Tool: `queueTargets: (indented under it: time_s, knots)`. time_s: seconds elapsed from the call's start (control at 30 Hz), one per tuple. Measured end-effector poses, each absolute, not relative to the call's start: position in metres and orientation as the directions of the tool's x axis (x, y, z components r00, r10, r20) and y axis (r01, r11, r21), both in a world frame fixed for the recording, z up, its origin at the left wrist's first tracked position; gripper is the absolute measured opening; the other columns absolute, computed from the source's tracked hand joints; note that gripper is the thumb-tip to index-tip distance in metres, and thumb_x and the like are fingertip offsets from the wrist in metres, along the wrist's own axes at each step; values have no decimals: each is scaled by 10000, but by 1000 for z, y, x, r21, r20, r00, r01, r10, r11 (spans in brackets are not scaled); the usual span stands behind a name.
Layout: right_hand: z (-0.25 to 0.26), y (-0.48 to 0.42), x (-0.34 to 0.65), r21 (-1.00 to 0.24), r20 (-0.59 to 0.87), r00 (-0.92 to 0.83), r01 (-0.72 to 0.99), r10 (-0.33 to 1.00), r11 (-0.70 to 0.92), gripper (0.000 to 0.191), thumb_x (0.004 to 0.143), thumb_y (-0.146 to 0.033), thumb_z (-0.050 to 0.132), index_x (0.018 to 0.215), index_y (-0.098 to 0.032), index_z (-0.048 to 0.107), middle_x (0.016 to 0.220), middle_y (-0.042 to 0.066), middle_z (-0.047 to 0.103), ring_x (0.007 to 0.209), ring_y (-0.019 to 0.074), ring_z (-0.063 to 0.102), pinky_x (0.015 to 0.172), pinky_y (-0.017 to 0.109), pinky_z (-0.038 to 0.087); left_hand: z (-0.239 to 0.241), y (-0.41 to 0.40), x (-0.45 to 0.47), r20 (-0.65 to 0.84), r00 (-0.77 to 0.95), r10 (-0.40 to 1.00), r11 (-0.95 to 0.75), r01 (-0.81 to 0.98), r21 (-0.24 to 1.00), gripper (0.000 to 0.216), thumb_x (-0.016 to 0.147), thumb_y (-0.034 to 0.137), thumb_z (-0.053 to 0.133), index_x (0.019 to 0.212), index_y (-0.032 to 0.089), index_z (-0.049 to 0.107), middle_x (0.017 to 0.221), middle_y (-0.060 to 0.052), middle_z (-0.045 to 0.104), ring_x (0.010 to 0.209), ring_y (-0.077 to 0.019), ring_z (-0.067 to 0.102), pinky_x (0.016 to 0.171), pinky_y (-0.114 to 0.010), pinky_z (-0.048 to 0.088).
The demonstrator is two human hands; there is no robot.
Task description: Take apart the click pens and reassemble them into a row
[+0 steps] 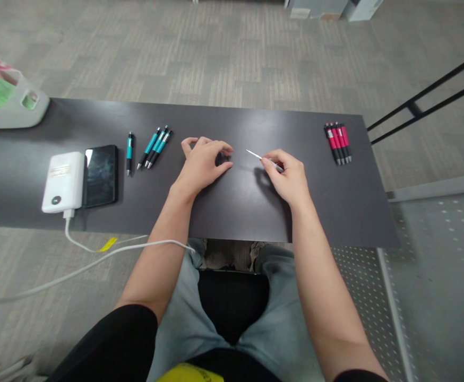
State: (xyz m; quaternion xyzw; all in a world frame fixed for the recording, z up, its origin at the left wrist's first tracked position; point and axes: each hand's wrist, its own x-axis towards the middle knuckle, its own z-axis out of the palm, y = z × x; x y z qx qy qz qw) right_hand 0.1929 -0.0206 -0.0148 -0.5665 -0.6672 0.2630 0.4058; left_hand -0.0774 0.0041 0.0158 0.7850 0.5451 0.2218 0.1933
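My right hand (288, 175) pinches a slender white stick (254, 154) that looks like a pen refill. Its narrow end points left toward my other hand, and a thicker pale part shows under my fingers. My left hand (205, 162) rests on the dark table (240, 212), its thumb and fingers apart and curved. A dark patch lies between them, and I cannot tell whether it is shadow or a small part. Left of that hand lie several teal and black pens (156, 147), one teal pen (129, 154) apart from the others. Several pink and black pens (337, 143) lie side by side at the right.
A white power bank (62, 182) and a black phone (100, 175) lie at the left. A white cable (116, 253) runs from the power bank past the table's front edge. A white basket (31, 106) holding colourful items stands at the far left corner. Black metal bars (427, 103) rise beyond the right end.
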Motion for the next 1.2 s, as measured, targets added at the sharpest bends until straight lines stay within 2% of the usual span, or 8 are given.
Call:
queueTargets:
  time_s: [0.3,0.6,0.8,0.97,1.2]
  knots:
    - [-13,-21,191,-819,243,-27,529,970,220,283,1051,-575,769,956,-309,792,937,45,788,818,260,641,850,405,560,14,6,-80,122,299,946,-314,758,571,247,998,317,825,1241,362,811,1320,-50,888,1370,-402,683,1335,-704,265]
    - [-11,-23,192,-820,229,-34,532,973,212,302,1058,-605,777,971,-316,793,975,48,809,852,274,654,866,417,577,15,4,-85,133,298,945,-321,767,557,347,976,368,839,1320,377,792,1364,-48,874,1421,-423,667,1316,-695,297]
    - [-12,-22,192,-807,251,-44,543,967,234,251,1066,-530,752,968,-303,794,964,49,809,846,266,666,859,409,577,15,5,-84,136,287,948,-313,766,562,253,1001,295,808,1248,350,807,1253,-42,905,1360,-396,707,1334,-694,284]
    - [-16,-20,193,-769,278,-59,584,959,259,302,1076,-576,723,986,-295,786,980,59,829,847,275,685,847,416,597,17,3,-78,126,291,948,-310,770,557,228,1034,253,800,1249,327,815,1285,-51,908,1358,-381,724,1337,-683,289]
    - [-16,-21,192,-764,295,-65,583,953,276,262,1074,-534,709,988,-298,781,975,62,818,846,275,697,824,410,595,12,5,-77,159,299,941,-336,761,555,220,1015,246,821,1222,322,825,1298,-57,899,1327,-385,737,1309,-684,306]
